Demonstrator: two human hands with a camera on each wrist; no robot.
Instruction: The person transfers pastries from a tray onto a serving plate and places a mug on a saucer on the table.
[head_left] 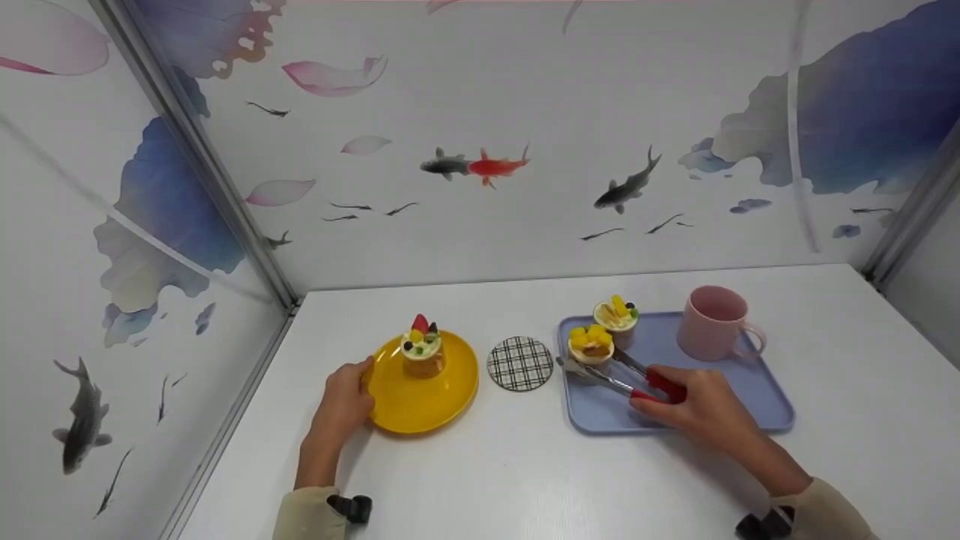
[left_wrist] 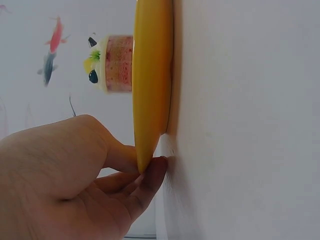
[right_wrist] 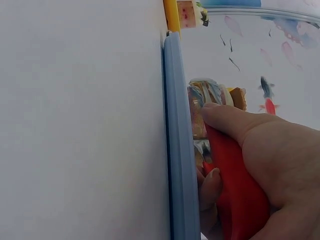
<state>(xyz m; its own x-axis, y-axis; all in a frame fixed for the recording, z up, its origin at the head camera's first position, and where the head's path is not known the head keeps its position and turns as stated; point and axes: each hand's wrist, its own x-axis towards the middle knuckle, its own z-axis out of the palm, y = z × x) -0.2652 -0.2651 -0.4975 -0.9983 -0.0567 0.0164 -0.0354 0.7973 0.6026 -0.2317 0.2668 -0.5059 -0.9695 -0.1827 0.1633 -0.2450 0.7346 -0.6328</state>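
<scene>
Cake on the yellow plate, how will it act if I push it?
The cake may slide, since the plate looks glossy. Standing upright, it probably won't roll. Its fruit topping, piled up, might topple.

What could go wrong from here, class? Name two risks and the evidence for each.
1. The right hand holds the tongs spread at the front cupcake, with the rear cupcake close behind; a nudge might tip the rear one.
2. The left hand pinches the edge of the yellow plate; a tug could make the strawberry-topped cupcake on it slide or topple.
</scene>
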